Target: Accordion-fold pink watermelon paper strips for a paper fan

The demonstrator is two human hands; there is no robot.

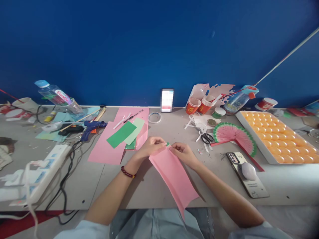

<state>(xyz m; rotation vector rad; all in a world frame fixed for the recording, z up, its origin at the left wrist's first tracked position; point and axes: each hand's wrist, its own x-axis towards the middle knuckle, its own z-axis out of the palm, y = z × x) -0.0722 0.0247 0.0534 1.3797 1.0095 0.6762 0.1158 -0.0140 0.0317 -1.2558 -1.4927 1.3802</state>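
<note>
A long pink sheet of paper (174,177) hangs down from both hands and over the table's front edge, with creases along its length. My left hand (154,146) pinches its top left corner, and my right hand (183,153) pinches the top right. A small green piece (168,144) shows at the top edge between the fingertips; whether it is attached I cannot tell. Left of the hands lie a dark green paper strip (121,134) and a light green strip (136,131) on pink sheets (104,156).
A watermelon-patterned paper fan (234,132), black-handled scissors (207,137) and a phone (249,186) lie to the right. Beyond them is a tray of orange balls (279,136). A blue glue gun (91,128) and a white power strip (47,174) with cables are at left.
</note>
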